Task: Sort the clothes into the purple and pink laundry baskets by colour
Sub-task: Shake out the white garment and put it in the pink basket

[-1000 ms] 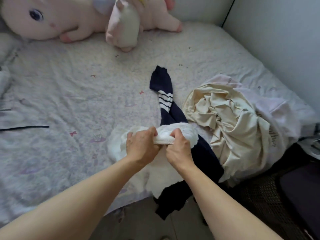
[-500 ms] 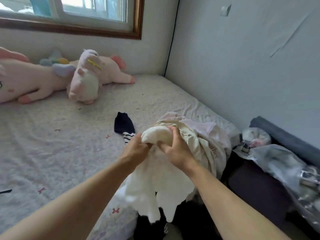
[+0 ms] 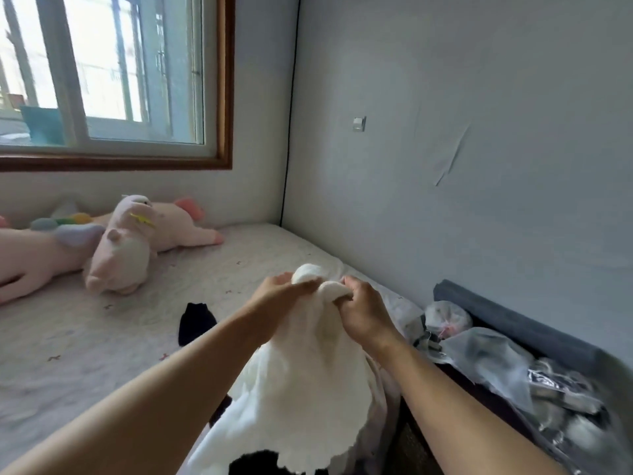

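Nearest the camera, the white garment (image 3: 305, 389) hung clear of the bed (image 3: 68, 354), its scalloped hem loose at the bottom of the view. At its top edge, the left hand (image 3: 277, 296) pinched the bunched fabric between thumb and fingers, and the right hand (image 3: 363, 310) was curled round the adjoining fold, the two hands close together. Beside the left forearm, part of a dark navy garment (image 3: 196, 323) lay on the bed. Neither laundry basket was in view, so the destination had to be located first. Risk: with only the top edge gathered, the trailing hem could drag or catch on the navy garment, or the fabric could slip from the pinch in transit. Farther off, plush toys (image 3: 120, 248) lay below the window (image 3: 109, 80).
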Demonstrator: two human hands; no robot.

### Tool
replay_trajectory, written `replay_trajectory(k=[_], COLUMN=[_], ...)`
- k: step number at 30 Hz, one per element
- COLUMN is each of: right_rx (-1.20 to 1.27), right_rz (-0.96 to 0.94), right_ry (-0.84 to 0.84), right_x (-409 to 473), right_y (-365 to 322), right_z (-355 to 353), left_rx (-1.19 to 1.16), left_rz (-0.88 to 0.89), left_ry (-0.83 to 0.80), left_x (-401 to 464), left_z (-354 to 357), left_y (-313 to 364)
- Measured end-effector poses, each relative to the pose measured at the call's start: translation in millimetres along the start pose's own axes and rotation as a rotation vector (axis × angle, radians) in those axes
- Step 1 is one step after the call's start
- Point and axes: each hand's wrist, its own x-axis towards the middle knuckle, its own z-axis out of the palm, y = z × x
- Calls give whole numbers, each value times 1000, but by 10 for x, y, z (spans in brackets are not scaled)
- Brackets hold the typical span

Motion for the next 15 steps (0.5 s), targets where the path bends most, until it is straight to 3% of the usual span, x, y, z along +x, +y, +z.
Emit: replay_trajectory(k=[2,5,8,11,13,15], right_rx=[48,136,225,281,240,126], right_rz=[81,161,191,200,172,122], right_ry=[79,195,230,346,364,276], right_x=[84,193,258,308,305,250], right_y=[-17,-63,-113,-85,-45,-26], right_z=[-154,-363,-526,-690,-823,-931], left_rx=[9,309,625,573,445,277], left_rz=[76,252,439,360,245,165], left_ry=[-50,-104,53,277,270,225], left_x=[-20,-62,-112,-68,-42,-41], left_z=[83,243,456,565,618,684], left_y=[113,218,288,402,515,591])
